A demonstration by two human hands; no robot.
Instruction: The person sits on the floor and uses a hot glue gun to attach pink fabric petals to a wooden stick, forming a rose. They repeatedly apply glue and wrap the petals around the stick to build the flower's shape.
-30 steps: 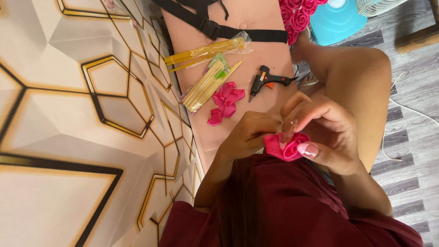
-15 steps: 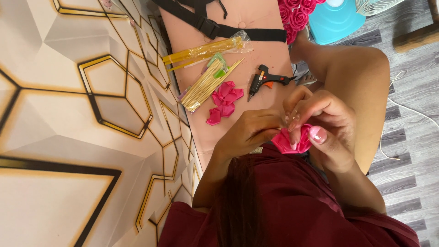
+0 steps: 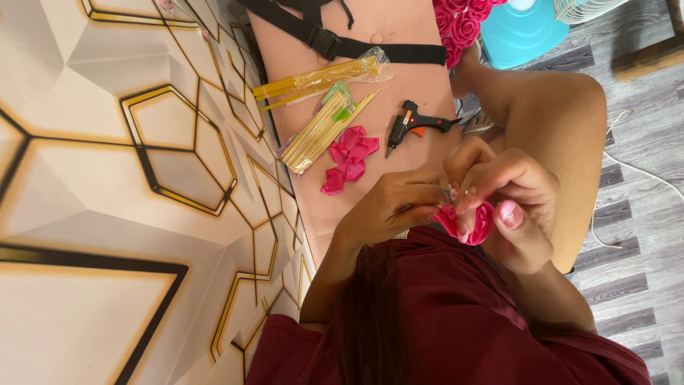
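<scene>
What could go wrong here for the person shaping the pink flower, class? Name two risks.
The pink flower is pinched between the fingertips of both the left hand and the right hand, so a slip could let the folds spring loose. The glue gun lies close by on the cushion; if hot, it might burn a reaching hand.

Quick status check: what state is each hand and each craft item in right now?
right hand: closed around the pink ribbon rose.
left hand: fingertips pinching at the rose's edge.
glue gun: lying on its side on the pink cushion, unheld.
loose pink petals: heaped on the cushion.
wooden skewers: bundled, lying flat.
glue sticks: in a clear bag, lying flat.
finished roses: clustered at the cushion's far end.
</scene>
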